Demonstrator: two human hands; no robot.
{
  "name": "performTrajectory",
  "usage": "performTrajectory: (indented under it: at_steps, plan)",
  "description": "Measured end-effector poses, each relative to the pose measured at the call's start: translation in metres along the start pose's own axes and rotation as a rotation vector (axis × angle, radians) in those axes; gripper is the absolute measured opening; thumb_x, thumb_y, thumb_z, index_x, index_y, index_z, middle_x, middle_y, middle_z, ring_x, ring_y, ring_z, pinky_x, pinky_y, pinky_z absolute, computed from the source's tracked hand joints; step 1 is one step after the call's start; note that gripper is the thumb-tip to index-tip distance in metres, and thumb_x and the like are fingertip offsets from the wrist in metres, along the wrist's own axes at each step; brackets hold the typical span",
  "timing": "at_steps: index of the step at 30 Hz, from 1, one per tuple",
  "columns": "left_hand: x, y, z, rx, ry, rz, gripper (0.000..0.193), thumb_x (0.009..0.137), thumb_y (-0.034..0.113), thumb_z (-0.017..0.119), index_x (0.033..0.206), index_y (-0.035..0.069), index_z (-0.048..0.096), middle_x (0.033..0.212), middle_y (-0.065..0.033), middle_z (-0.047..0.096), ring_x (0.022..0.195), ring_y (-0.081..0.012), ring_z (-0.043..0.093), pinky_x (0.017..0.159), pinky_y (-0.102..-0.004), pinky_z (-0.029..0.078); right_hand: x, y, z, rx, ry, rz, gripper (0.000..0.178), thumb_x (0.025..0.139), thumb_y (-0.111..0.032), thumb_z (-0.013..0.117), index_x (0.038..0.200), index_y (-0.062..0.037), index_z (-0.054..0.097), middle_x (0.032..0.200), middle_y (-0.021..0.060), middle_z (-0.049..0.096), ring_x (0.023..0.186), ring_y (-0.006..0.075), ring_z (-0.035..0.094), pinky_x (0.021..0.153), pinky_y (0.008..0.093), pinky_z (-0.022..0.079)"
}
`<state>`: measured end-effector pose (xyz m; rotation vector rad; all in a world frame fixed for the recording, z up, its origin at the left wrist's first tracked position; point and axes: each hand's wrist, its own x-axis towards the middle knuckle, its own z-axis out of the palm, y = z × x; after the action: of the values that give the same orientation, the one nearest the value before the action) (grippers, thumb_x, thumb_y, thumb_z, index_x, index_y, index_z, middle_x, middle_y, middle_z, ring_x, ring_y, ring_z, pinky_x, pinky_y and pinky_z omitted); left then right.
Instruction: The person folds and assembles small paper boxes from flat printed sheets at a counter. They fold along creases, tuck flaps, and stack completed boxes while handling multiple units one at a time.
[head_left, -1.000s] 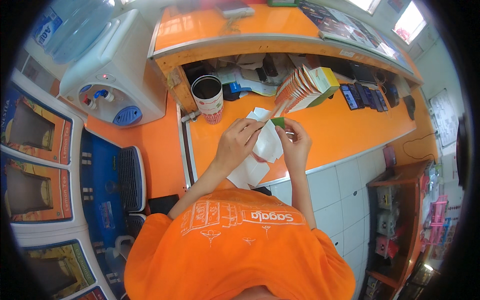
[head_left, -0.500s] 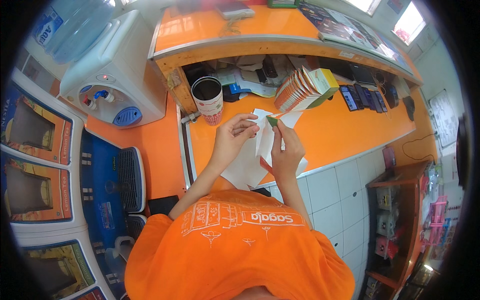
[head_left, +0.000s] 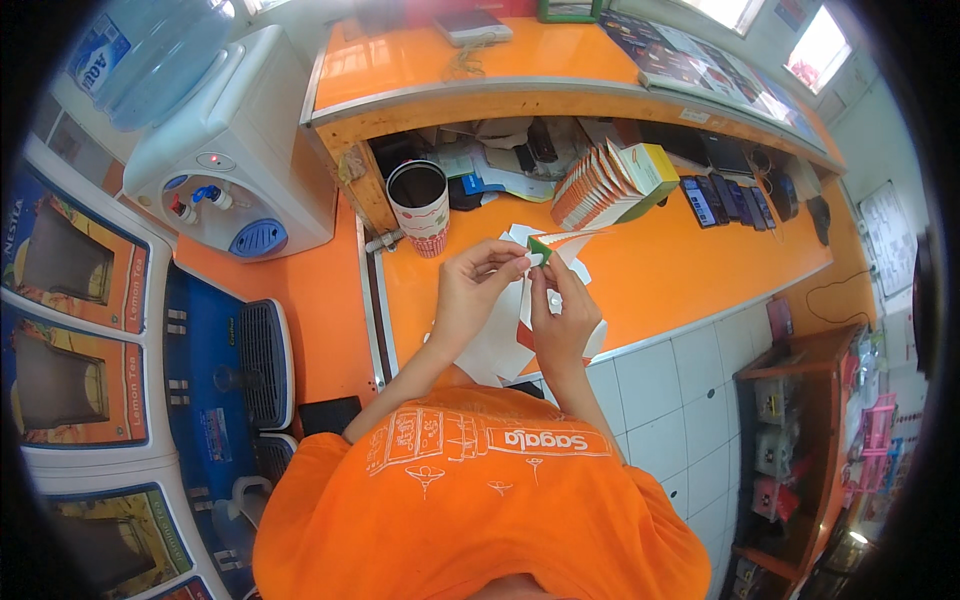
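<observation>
Both my hands work on a thin cardboard piece (head_left: 539, 250), with a green corner, white faces and orange-red edges, above the orange counter. It looks like a folding food carton partly folded. My left hand (head_left: 478, 292) pinches the corner from the left, thumb and fingertips together. From the right, my right hand (head_left: 566, 318) grips the same piece with thumb and forefinger near the green part. My fingers hide some of its folds. Beneath the hands lie white paper sheets (head_left: 488, 348). Just beyond stands a row of similar cartons nested together (head_left: 597, 192), green and yellow at the right end.
A tall patterned cup (head_left: 420, 215) stands at the counter's left, beside a wooden post. Several phones (head_left: 722, 200) lie to the right. A shelf overhead (head_left: 560, 100) covers papers behind. The water dispenser (head_left: 240, 150) is at far left, drink machines (head_left: 80, 380) below it.
Both hands have come slightly down and closer together. The green corner has turned and now lies between the fingertips of both hands.
</observation>
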<state>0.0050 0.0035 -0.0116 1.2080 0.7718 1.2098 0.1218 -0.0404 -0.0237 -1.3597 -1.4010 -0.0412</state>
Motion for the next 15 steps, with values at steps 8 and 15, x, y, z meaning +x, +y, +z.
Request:
performTrajectory:
  at_steps: [8,15]
  plan:
    - [-0.004,0.002,0.007,0.403,-0.015,0.273,0.021,0.085,0.002,0.065,0.105,-0.002,0.065,0.103,-0.0144,0.065,0.093,-0.021,0.065,0.081,-0.0298,0.051,-0.004,-0.007,0.004,0.024,-0.028,-0.02,0.028,0.084,0.006,0.058,0.113,0.0048,0.06,0.086,0.0176,0.064,0.077,0.0286,0.066,0.066,0.0341,0.051]
    - [0.006,-0.011,-0.015,0.53,0.102,0.248,0.039,0.091,0.0,0.051,0.127,0.007,0.038,0.127,-0.0197,0.049,0.117,-0.0341,0.051,0.097,-0.039,0.042,0.009,-0.008,-0.022,0.108,-0.211,-0.07,0.032,0.081,0.007,0.059,0.11,-0.0049,0.065,0.105,0.0128,0.063,0.094,0.0267,0.063,0.076,0.0318,0.05]
